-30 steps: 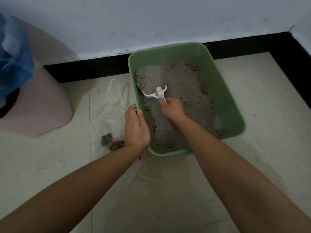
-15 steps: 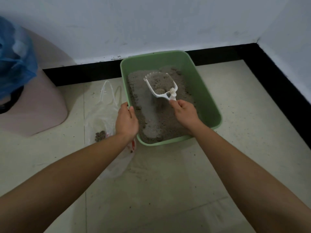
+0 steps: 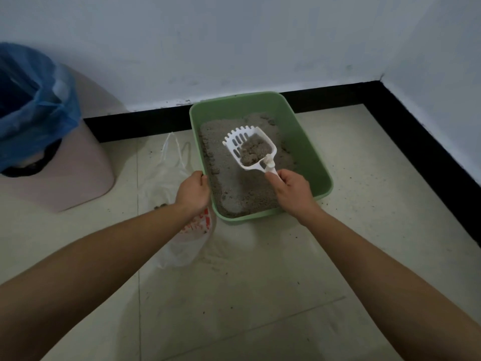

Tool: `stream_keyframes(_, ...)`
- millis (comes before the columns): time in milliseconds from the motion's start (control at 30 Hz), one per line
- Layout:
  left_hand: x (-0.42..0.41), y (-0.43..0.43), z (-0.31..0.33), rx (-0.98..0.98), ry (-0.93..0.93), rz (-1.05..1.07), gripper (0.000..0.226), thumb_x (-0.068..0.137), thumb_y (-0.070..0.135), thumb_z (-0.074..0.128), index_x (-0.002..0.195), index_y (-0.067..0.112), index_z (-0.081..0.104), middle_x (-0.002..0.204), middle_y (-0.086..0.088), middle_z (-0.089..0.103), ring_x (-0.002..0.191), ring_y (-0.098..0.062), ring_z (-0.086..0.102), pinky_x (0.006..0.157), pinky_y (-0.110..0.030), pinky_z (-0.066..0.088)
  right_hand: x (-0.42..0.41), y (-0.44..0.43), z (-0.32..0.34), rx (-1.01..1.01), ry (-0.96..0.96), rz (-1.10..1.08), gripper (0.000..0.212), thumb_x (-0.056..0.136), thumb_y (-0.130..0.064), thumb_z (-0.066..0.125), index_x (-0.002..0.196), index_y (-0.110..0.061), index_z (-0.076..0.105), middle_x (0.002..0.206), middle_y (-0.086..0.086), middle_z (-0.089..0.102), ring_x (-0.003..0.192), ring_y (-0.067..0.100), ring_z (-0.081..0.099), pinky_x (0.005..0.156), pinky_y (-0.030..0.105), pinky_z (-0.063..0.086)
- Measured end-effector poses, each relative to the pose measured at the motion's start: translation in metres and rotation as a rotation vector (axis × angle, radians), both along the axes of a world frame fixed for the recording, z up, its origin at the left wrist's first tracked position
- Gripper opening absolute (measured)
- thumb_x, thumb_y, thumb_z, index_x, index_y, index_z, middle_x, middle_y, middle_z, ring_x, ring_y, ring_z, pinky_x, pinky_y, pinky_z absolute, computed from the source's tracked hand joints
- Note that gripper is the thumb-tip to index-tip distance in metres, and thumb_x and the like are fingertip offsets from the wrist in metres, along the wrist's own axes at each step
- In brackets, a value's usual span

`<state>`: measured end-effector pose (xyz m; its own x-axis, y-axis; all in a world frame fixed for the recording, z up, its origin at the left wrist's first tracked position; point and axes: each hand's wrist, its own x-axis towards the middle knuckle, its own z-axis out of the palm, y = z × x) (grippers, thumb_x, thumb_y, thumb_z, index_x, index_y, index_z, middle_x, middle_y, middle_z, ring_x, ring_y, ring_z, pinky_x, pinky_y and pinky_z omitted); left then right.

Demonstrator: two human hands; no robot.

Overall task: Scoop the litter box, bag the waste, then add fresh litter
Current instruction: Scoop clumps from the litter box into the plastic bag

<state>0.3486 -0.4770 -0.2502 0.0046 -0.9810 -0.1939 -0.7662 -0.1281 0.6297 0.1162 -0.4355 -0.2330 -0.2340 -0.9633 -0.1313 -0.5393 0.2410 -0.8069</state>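
Observation:
A green litter box point(image 3: 309, 142) with grey litter point(image 3: 234, 188) stands on the floor against the wall. My right hand point(image 3: 292, 187) grips the handle of a white slotted scoop point(image 3: 235, 142), lifted above the litter with a load of clumps point(image 3: 253, 152) in its bowl. My left hand point(image 3: 194, 192) holds the box's left rim. A clear plastic bag point(image 3: 179, 246) with red print lies flat on the floor left of the box, partly under my left forearm; a few dark clumps point(image 3: 160, 206) show inside it.
A pink bin point(image 3: 78, 168) lined with a blue bag point(image 3: 33, 105) stands at the left by the wall. Black skirting point(image 3: 416, 126) runs along the back and right walls. Pale floor tiles point(image 3: 260, 295) carry scattered litter grains.
The scoop has risen out of the litter with clumps in it, and its bowl now faces up. My left hand stays on the box's rim. The view has pulled back.

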Motion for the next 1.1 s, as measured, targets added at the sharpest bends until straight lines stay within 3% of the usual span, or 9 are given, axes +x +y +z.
stream_keyframes(267, 0.004, 0.003, 0.006, 0.04, 0.0, -0.044, 0.038, 0.106, 0.023, 0.03, 0.113, 0.001, 0.06, 0.111, -0.02, 0.063, 0.099, -0.033, 0.058, 0.082, -0.033, 0.043, 0.005, 0.002, 0.008, -0.006, 0.006, -0.006, 0.042, 0.093, -0.05, 0.054, 0.065, -0.019, 0.052, 0.059, -0.006, 0.051, 0.059, 0.015, 0.047, 0.059, 0.033, 0.038)
stream_keyframes(433, 0.007, 0.004, 0.006, 0.052, 0.011, -0.056, 0.035, 0.104, 0.018, 0.031, 0.107, 0.002, 0.063, 0.106, -0.018, 0.065, 0.095, -0.033, 0.06, 0.085, -0.037, 0.049, 0.004, 0.004, 0.008, 0.003, 0.056, 0.013, 0.049, 0.094, -0.052, 0.051, 0.075, -0.008, 0.058, 0.062, -0.002, 0.053, 0.059, 0.016, 0.047, 0.059, 0.033, 0.037)
stream_keyframes(800, 0.01, 0.004, 0.01, 0.083, 0.061, -0.038, 0.031, 0.096, 0.008, 0.035, 0.098, 0.003, 0.065, 0.095, -0.017, 0.068, 0.086, -0.033, 0.064, 0.081, -0.044, 0.054, 0.004, 0.004, 0.01, 0.027, 0.091, 0.016, 0.044, 0.095, -0.049, 0.052, 0.074, -0.011, 0.057, 0.064, -0.001, 0.054, 0.062, 0.017, 0.049, 0.059, 0.033, 0.037)
stream_keyframes(1100, 0.013, 0.004, 0.014, 0.098, 0.062, -0.05, 0.036, 0.096, 0.005, 0.036, 0.119, 0.004, 0.064, 0.109, -0.015, 0.068, 0.094, -0.031, 0.065, 0.086, -0.039, 0.054, 0.008, -0.001, 0.016, 0.024, 0.047, -0.01, 0.041, 0.094, -0.051, 0.051, 0.068, -0.019, 0.052, 0.062, -0.004, 0.052, 0.059, 0.015, 0.047, 0.057, 0.032, 0.036)
